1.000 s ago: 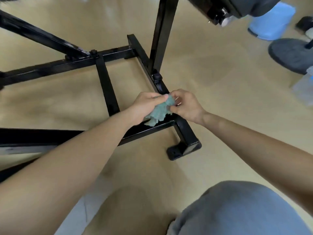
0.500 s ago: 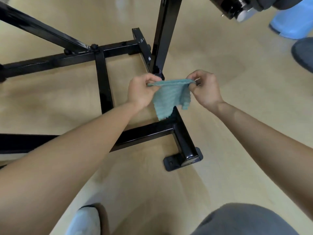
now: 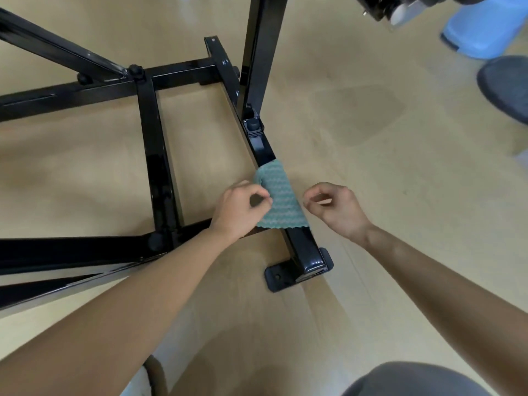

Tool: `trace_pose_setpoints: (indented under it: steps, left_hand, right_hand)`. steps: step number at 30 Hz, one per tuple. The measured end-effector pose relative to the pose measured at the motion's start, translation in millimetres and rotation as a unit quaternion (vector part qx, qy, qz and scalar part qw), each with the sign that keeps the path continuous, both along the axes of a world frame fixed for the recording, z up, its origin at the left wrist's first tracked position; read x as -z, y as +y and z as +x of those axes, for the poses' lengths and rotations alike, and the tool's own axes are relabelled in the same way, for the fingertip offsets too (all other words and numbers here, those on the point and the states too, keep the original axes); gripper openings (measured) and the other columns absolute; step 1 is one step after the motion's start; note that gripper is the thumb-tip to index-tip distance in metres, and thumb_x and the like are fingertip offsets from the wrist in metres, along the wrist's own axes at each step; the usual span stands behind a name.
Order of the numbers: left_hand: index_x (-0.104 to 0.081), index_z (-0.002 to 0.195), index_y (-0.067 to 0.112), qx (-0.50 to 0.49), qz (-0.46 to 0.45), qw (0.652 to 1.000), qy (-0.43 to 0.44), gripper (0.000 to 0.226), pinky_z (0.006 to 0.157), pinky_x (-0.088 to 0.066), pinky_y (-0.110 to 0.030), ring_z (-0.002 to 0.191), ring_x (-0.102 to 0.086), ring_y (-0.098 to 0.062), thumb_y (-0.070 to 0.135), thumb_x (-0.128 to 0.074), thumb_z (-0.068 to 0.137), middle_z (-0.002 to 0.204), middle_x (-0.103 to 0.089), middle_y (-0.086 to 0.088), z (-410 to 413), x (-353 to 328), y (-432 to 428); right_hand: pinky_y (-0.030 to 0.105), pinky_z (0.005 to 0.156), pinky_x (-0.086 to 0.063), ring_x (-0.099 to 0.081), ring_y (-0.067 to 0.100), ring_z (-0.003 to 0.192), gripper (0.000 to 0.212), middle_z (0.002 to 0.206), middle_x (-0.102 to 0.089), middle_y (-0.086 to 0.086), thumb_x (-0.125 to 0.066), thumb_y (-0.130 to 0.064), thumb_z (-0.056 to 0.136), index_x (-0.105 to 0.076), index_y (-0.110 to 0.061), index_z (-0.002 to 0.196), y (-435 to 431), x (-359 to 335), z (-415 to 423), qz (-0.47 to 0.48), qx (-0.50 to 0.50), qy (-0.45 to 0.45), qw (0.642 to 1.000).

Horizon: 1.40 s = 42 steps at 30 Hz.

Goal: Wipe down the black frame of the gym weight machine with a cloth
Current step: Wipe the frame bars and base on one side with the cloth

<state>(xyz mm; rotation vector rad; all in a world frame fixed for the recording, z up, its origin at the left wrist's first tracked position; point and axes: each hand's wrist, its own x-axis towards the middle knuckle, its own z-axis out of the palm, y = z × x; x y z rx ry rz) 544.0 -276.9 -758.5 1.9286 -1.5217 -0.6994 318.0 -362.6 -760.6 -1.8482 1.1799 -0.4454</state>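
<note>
A teal ribbed cloth (image 3: 278,198) lies draped flat over the black frame's (image 3: 155,167) near floor bar, just above the foot plate (image 3: 297,271). My left hand (image 3: 241,208) is at the cloth's left edge, thumb and forefinger pinched together on it. My right hand (image 3: 334,208) hovers a little to the right of the cloth, fingers loosely curled, holding nothing and not touching it. An upright black post (image 3: 261,50) rises from the same bar farther back.
Cross bars and a diagonal strut (image 3: 57,50) of the frame spread to the left over the tan floor. A blue plastic stool (image 3: 485,30) and a dark round base (image 3: 505,87) sit at the upper right. My grey-clad knee (image 3: 414,380) is at the bottom.
The cloth went from bunched between both hands, to stretched open in the air, to laid over the floor bar. My right hand has let go of it.
</note>
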Motion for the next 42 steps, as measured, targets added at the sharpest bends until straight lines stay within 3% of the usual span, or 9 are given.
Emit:
trace_pose_setpoints:
  steps: [4,7,12,19,25,28,32,37,42]
  left_hand:
    - [-0.048,0.149,0.017,-0.010,0.055,0.998,0.024,0.058,0.105,-0.048,-0.033,0.124,-0.061,-0.023,0.024,-0.069,0.095,0.144,-0.059,-0.007,-22.8,7.2,-19.9]
    - [-0.034,0.156,0.010,-0.025,0.062,0.998,0.001,0.063,0.101,-0.050,-0.044,0.119,-0.062,-0.033,0.022,-0.061,0.101,0.133,-0.064,-0.018,-30.6,18.1,-33.8]
    - [-0.023,0.160,0.011,-0.046,0.074,0.996,0.002,0.065,0.104,-0.041,-0.036,0.130,-0.053,-0.036,0.023,-0.054,0.104,0.150,-0.049,-0.018,-15.7,26.6,-68.1]
    - [-0.025,0.160,0.022,-0.065,0.092,0.993,0.046,0.069,0.109,-0.038,-0.029,0.136,-0.049,-0.026,0.028,-0.061,0.100,0.154,-0.047,-0.006,27.3,28.6,-119.8]
    - [-0.036,0.156,0.024,-0.110,0.079,0.986,0.095,0.060,0.114,-0.036,-0.028,0.137,-0.049,-0.024,0.022,-0.060,0.101,0.154,-0.048,-0.005,36.5,28.4,-137.2]
    - [-0.040,0.154,0.026,-0.116,0.078,0.987,0.078,0.056,0.113,-0.040,-0.033,0.135,-0.050,-0.026,0.023,-0.059,0.101,0.152,-0.049,-0.007,30.0,25.9,-129.4]
    - [-0.044,0.152,0.025,-0.071,0.086,0.993,0.040,0.059,0.117,-0.036,-0.033,0.142,-0.045,-0.026,0.024,-0.065,0.097,0.158,-0.042,-0.006,19.0,21.5,-104.1]
    - [-0.046,0.151,0.024,-0.012,0.085,0.996,0.030,0.062,0.116,-0.037,-0.033,0.139,-0.048,-0.024,0.026,-0.071,0.094,0.156,-0.045,-0.004,-2.9,17.7,-57.8]
    - [-0.052,0.146,0.017,0.037,0.066,0.997,-0.024,0.055,0.099,-0.033,-0.013,0.133,-0.054,-0.022,0.024,-0.071,0.094,0.147,-0.056,-0.005,-18.3,10.8,-28.1]
  right_hand:
    - [0.013,0.078,-0.053,-0.064,0.017,0.102,0.046,0.133,-0.061,0.000,-0.069,-0.005,0.093,-0.061,-0.018,0.136,5.3,6.0,24.7,0.036,-0.023,-0.029,0.999]
    - [0.010,0.077,-0.052,-0.062,0.019,0.107,0.052,0.137,-0.059,0.002,-0.065,0.000,0.094,-0.055,-0.015,0.142,-5.4,7.4,38.3,0.032,-0.039,-0.022,0.998]
    - [0.026,0.112,-0.040,-0.052,0.022,0.128,0.051,0.153,-0.045,0.004,-0.059,0.004,0.096,-0.049,-0.006,0.145,-38.8,4.3,71.9,0.023,-0.065,-0.002,0.998]
    - [0.013,0.090,-0.049,-0.060,0.013,0.108,0.059,0.137,-0.060,0.009,-0.057,-0.002,0.100,-0.039,-0.019,0.154,-92.7,-1.2,107.8,0.122,-0.086,0.026,0.988]
    - [0.018,0.103,-0.041,-0.053,0.011,0.108,0.058,0.133,-0.058,0.008,-0.050,-0.004,0.103,-0.034,-0.021,0.156,-103.0,-2.3,126.4,0.112,-0.081,0.053,0.989]
    - [0.027,0.117,-0.033,-0.048,0.009,0.114,0.056,0.152,-0.047,0.006,-0.049,-0.002,0.103,-0.036,-0.017,0.155,-89.8,1.4,117.6,0.108,-0.070,0.036,0.991]
    - [0.026,0.117,-0.033,-0.045,0.015,0.138,0.059,0.159,-0.038,-0.002,-0.057,-0.009,0.101,-0.036,-0.021,0.155,-66.2,1.0,87.6,0.105,-0.096,0.044,0.989]
    - [0.016,0.112,-0.032,-0.046,0.014,0.136,0.059,0.159,-0.037,-0.001,-0.059,-0.007,0.099,-0.038,-0.015,0.153,-16.1,5.9,47.5,0.086,-0.092,0.032,0.992]
    - [0.024,0.115,-0.036,-0.050,0.014,0.134,0.058,0.154,-0.045,-0.001,-0.068,-0.012,0.095,-0.046,-0.014,0.149,21.5,8.4,23.5,0.050,-0.066,0.043,0.996]
